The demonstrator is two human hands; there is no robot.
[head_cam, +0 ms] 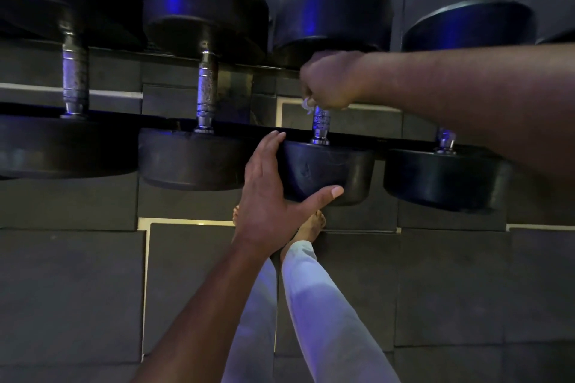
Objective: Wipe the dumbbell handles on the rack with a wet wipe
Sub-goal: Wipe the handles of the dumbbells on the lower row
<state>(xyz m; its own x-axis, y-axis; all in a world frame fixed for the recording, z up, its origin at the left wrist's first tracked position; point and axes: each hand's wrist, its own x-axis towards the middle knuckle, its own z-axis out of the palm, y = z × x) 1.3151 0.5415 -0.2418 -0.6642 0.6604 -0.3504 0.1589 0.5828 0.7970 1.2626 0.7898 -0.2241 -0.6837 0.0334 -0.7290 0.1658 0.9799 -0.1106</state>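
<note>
Four dumbbells (326,96) across the top; right hand (329,81) grips wipe (306,106) round third handle (321,124), left hand (273,193) cups its weight (329,171), fingers wide

You look down on a black metal two-rail rack (401,142) carrying four black round-headed dumbbells with knurled steel handles: one at far left (74,78), a second (206,93), a third (320,123) and a fourth (445,141). Below it lies a floor of dark grey rubber tiles (71,295).

Four dumbbells (323,121) on one rack (124,118), one wet wipe (306,106), two hands (270,196), two bare feet (311,224)
</note>
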